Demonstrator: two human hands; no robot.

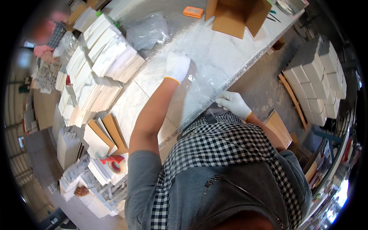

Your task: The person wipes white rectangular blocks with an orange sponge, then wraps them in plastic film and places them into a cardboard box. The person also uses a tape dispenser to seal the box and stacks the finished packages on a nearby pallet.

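A white knit glove covers my left hand (178,66), which rests over the pale marble-look tabletop (214,57). Its fingers are hidden beyond the back of the hand. Thin clear plastic film (197,85) lies on the table beside it and stretches toward the front edge. At that edge my right hand (234,104), also gloved, is closed with thumb and fingers pinched together on the film's near side. Square lines of tiles (143,89) show on the table left of my left forearm.
Stacks of white veined tiles (111,57) stand at the left, near a crumpled plastic bag (148,31). An open cardboard box (232,19) and an orange box (193,12) sit at the back. A red tape dispenser (115,165) lies lower left. White cartons (316,76) fill a pallet at right.
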